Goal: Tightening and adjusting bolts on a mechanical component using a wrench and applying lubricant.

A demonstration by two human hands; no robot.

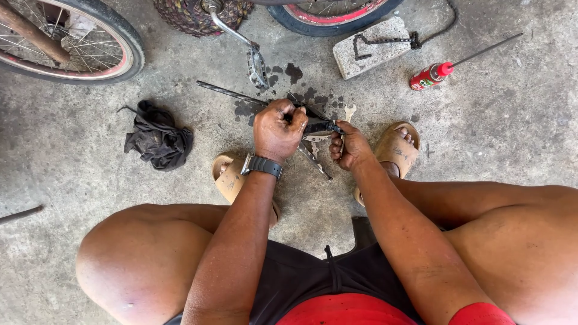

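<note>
Bare concrete floor [506, 132] lies open to the right of the hands and at the far left. Ahead, passage is blocked by the metal bicycle pedal [257, 66], grey concrete block [370, 47] and red spray can [430, 75]. A crumpled black rag [158, 137] obstructs the left.

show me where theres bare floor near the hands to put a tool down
Bare concrete lies right of the right sandal, below the red spray can, and left between the black rag and wheel. It is crowded ahead of both hands: pedal, oil stains, brick.
</note>
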